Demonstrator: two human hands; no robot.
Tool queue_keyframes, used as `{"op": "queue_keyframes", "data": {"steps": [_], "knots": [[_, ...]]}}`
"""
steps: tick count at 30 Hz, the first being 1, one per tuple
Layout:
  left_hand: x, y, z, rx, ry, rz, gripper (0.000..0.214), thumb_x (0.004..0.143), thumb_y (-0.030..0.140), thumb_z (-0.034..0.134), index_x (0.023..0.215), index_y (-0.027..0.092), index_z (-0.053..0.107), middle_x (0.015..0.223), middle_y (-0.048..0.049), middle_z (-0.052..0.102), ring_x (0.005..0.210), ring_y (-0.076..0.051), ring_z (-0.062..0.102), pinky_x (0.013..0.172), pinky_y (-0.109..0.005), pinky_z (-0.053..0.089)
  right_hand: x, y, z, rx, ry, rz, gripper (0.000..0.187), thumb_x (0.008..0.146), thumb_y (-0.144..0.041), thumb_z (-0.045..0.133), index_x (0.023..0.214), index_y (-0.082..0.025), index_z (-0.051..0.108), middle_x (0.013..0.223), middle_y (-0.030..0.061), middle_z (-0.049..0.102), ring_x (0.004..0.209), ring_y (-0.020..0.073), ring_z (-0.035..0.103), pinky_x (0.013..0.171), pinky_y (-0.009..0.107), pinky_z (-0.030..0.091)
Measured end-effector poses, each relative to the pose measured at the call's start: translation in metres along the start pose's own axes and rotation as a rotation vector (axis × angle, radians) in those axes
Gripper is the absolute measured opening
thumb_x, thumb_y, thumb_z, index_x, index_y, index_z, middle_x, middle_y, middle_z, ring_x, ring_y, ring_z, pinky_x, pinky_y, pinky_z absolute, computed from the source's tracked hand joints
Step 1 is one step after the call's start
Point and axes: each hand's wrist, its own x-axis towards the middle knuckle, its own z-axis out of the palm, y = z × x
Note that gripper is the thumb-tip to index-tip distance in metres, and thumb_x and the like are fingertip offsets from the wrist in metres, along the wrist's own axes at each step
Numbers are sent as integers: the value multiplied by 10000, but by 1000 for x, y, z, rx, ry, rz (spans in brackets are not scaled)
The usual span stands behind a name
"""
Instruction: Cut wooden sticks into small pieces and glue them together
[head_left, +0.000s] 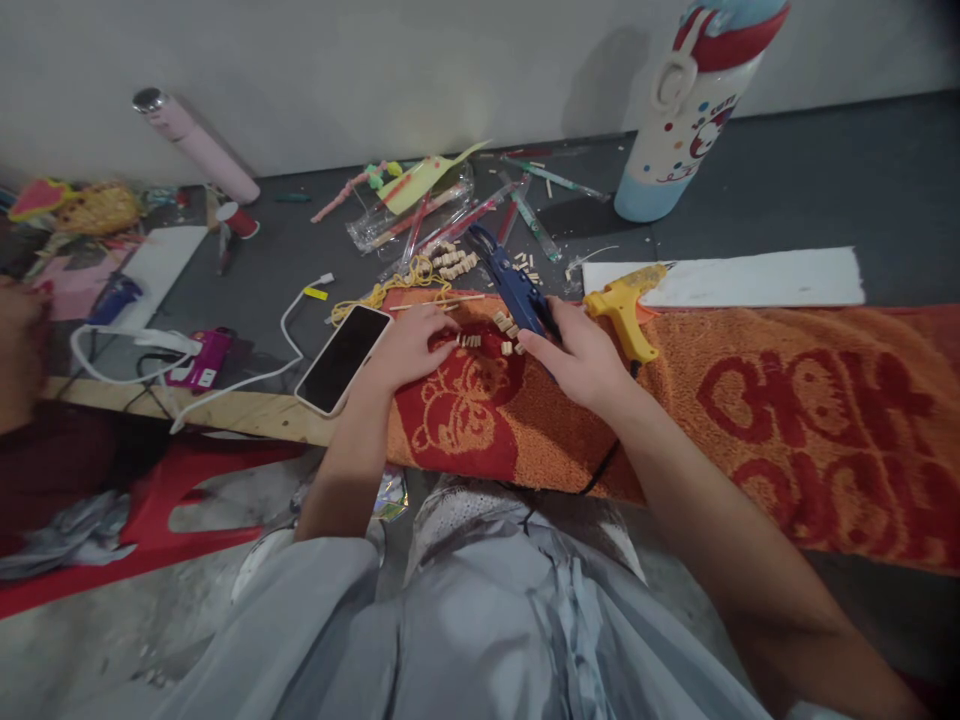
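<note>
The right hand [589, 365] is clamped on a blue tool [519, 292]; the left hand [409, 347], thumb and fingers parted, rests on the orange towel [566, 435] beside small pale pieces [471, 341].

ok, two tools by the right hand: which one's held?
The blue tool, gripped in the right hand; the yellow glue gun lies unheld, just right of that hand.

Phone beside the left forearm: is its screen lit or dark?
Dark: the phone lies face up, its screen plain black with no display showing. Whether it is powered off or asleep, I cannot tell.
</note>
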Motion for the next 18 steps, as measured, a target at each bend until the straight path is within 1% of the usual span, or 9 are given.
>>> {"op": "queue_keyframes", "data": {"steps": [4, 7, 10, 15, 18], "knots": [[-1, 2, -2, -16, 16, -1, 187, 865, 329, 551, 932, 187, 652, 949, -63, 650, 950, -217, 583, 897, -376, 456, 0, 0, 0, -4, 6, 2, 358, 893, -600, 460, 905, -243, 486, 849, 76, 615, 816, 277, 557, 736, 414, 438], [-1, 5, -3, -24, 23, 9, 164, 848, 302, 562, 913, 183, 655, 937, -63, 660, 932, -214, 591, 876, -370, 458, 0, 0, 0, -7, -9, 8, 334, 890, -578, 468, 871, -244, 469, 824, 71, 598, 797, 271, 551, 731, 413, 438], [0, 8, -3, -37, 19, 21, 160, 837, 287, 569, 915, 179, 658, 928, -66, 667, 914, -212, 597, 852, -364, 465, 0, -1, -1, -2, -14, 12, 327, 886, -569, 471, 880, -242, 475, 838, 82, 606, 804, 279, 553, 737, 424, 442], [1, 9, -2, -44, 9, 9, 184, 863, 323, 568, 943, 187, 661, 959, -68, 664, 946, -213, 599, 875, -369, 468, 0, 0, 0, -11, -4, 6, 329, 888, -568, 472, 897, -240, 494, 858, 89, 622, 821, 292, 562, 738, 442, 454], [1, 8, -1, -53, 1, 14, 168, 881, 305, 549, 939, 191, 657, 978, -64, 667, 970, -210, 598, 897, -368, 465, 0, 1, 0, -15, -8, 4, 334, 889, -572, 481, 914, -240, 510, 865, 87, 627, 817, 285, 560, 737, 435, 455]]}}
